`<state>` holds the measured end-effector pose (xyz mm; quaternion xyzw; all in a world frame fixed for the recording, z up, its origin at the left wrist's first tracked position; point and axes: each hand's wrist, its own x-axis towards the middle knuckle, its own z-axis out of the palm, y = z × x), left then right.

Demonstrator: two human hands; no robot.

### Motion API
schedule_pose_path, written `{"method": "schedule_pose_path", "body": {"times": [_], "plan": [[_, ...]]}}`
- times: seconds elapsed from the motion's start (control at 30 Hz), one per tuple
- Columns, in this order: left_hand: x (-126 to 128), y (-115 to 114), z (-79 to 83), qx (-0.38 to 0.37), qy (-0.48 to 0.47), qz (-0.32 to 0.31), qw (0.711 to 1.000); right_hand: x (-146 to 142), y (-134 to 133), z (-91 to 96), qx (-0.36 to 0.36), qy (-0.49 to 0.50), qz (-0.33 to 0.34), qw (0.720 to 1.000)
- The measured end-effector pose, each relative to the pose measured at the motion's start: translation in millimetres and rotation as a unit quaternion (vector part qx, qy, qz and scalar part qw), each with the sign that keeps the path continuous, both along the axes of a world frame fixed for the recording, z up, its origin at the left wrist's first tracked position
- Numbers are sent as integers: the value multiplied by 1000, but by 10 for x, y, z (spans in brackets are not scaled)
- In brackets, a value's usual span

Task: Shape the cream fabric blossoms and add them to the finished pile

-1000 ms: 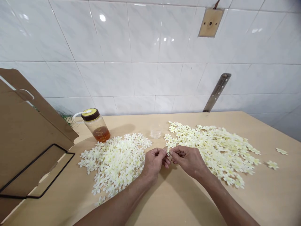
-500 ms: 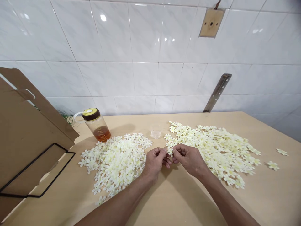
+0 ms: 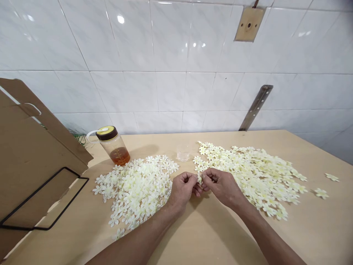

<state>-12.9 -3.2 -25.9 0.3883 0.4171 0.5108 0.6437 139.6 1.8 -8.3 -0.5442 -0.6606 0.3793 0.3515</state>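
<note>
Between the two heaps, my left hand point(image 3: 185, 187) and my right hand point(image 3: 217, 184) meet with their fingertips pinched close together. A small pale-yellow artificial flower point(image 3: 199, 178) shows between the fingertips, and both hands appear closed on it. Anything smaller in the fingers is hidden. To the left lies a heap of whitish artificial flowers point(image 3: 138, 187), its edge beside my left wrist. On the right spreads a wider heap of yellowish flowers point(image 3: 259, 173), partly behind my right hand. A small clear plastic cup point(image 3: 182, 156) stands just beyond my hands.
A bottle of amber liquid point(image 3: 118, 151) with a strap lid stands behind the left heap. At far left, a cardboard sheet point(image 3: 33, 154) leans up beside a black wire frame point(image 3: 72, 201). Loose flowers point(image 3: 321, 193) lie near the right edge. A tiled wall point(image 3: 171, 92) backs the table.
The hands keep nearly the same place, with the fingertips slightly shifted around the flower. The view has tilted very slightly; the heaps look the same.
</note>
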Motion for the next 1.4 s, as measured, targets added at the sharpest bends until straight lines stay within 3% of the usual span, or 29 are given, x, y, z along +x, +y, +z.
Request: {"method": "schedule_pose_path", "body": {"times": [0.23,0.43,0.73,1.1,1.4], "plan": [[-1,4,-72,16,10,8,1000,-1,-16,-5,15,30,29,999],[0,10,-119,25,18,1,1000,-3,-6,-39,92,-41,13,995],[-9,6,-88,15,18,0,1000,14,-5,11,124,-111,-12,986],[8,-2,-30,3,5,15,1000,21,17,19,-42,36,-21,998],[7,-3,-47,-7,1,18,1000,103,78,13,-158,205,-8,966]]}}
